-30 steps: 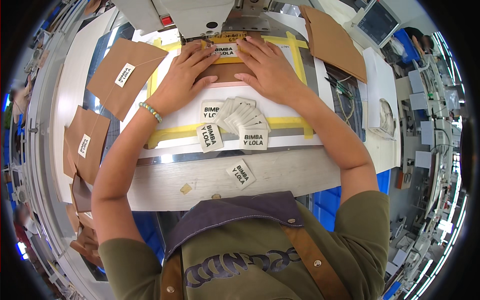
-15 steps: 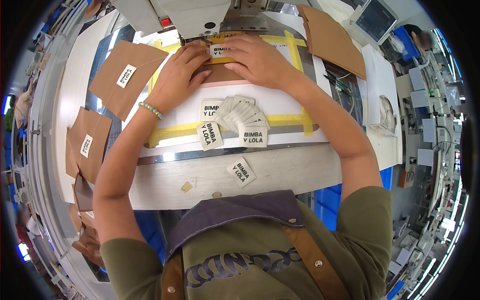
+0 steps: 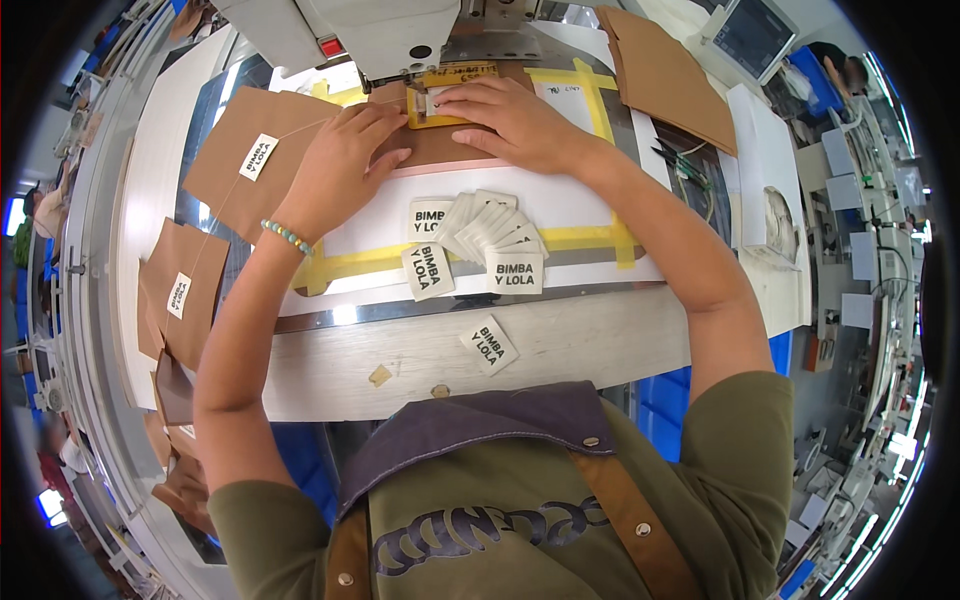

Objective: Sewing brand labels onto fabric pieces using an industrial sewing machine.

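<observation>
A brown panel (image 3: 440, 148) lies beneath the sewing machine head (image 3: 375, 40), a yellow frame (image 3: 432, 124) on top of it. Inside the frame a white label shows only in part, the rest being under my right hand (image 3: 522, 122). That hand lies open, fingers stretched over the frame's right side and thumb on the brown panel. My left hand (image 3: 343, 160) rests open to the left of the frame, its fingertips on the brown material. Nearer me, a fanned stack of white printed labels (image 3: 485, 228) sits on the white sheet, with several loose labels (image 3: 515, 271) around it.
Brown panels with sewn labels (image 3: 225, 150) hang over the table's left side, more (image 3: 180, 290) below them. At the far right stand a brown panel stack (image 3: 665, 80) and a screen (image 3: 752, 40). Scissors (image 3: 672, 160) and a white box (image 3: 765, 180) are on the right. One label (image 3: 490, 345) lies near the front edge.
My left hand has shifted a little left and toward me, away from the frame, uncovering its left side. The right hand stays on the frame, now covering more of the label.
</observation>
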`<state>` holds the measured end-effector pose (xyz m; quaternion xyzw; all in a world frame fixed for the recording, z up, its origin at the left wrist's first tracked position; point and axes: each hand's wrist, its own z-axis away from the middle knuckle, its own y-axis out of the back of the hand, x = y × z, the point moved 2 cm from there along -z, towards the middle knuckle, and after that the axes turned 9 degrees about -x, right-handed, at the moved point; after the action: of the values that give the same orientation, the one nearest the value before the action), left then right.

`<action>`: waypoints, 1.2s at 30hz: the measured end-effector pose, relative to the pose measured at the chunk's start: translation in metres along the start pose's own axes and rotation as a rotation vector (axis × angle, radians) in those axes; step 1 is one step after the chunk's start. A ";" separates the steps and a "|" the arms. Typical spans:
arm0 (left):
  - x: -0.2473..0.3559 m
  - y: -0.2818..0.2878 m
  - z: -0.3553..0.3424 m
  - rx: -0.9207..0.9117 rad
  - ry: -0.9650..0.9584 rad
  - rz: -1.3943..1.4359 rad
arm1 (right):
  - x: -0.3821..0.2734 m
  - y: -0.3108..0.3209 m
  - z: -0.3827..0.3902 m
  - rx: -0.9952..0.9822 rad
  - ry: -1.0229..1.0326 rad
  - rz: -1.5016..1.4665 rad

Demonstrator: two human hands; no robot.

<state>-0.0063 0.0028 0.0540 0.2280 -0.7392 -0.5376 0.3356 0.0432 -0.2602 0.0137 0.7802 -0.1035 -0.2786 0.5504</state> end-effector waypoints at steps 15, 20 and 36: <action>0.145 0.142 0.119 0.369 -0.870 1.314 | 0.006 0.002 -0.004 -0.031 -0.014 -0.005; 0.151 0.152 0.133 0.448 -0.945 1.436 | 0.013 0.002 -0.009 -0.011 -0.013 0.043; 0.073 0.095 0.061 0.063 -0.216 0.593 | 0.013 0.020 -0.005 -0.034 -0.134 -0.049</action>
<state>-0.0982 0.0206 0.1502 -0.0456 -0.8212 -0.4140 0.3901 0.0598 -0.2696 0.0289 0.7526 -0.1164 -0.3453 0.5485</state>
